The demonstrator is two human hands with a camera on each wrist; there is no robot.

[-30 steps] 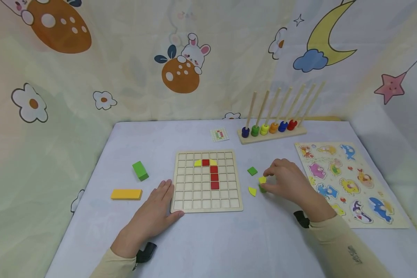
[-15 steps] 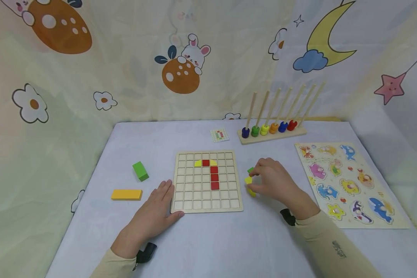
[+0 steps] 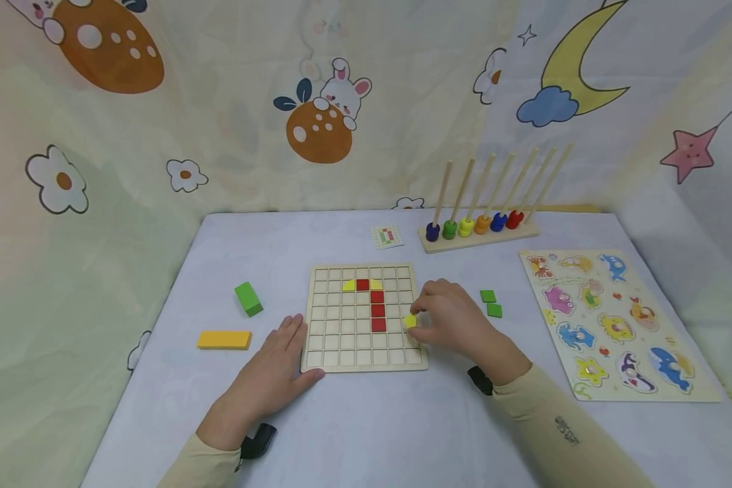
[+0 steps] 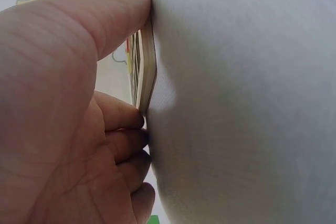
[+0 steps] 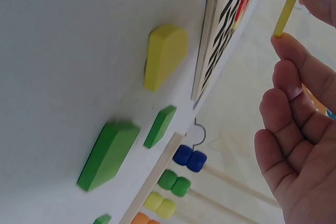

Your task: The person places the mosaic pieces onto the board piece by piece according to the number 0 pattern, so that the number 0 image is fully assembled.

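My right hand [image 3: 454, 318] pinches a small yellow tile [image 3: 410, 321] between thumb and index finger, over the right edge of the wooden grid board [image 3: 348, 339]. In the right wrist view this tile [image 5: 286, 11] shows edge-on, off the table. Red tiles [image 3: 377, 310] form a column in the grid, with another red one above, between two yellow tiles [image 3: 348, 286]. My left hand [image 3: 271, 366] rests beside the board, straight fingers along its left side and thumb at its front corner. A yellow quarter-round tile [image 5: 165, 56] lies on the table, hidden by my right hand in the head view.
Green tiles [image 3: 494, 310] lie right of the board. A green block [image 3: 248, 299] and an orange block [image 3: 224, 340] are at left. Behind stand a small pattern card [image 3: 387, 236] and a bead rack with pegs [image 3: 478, 240]. An animal puzzle board [image 3: 616, 325] is at far right.
My right hand has moved left with the yellow tile, from the loose tiles to the board's right edge. Two green tiles show behind it. My left hand stays put.
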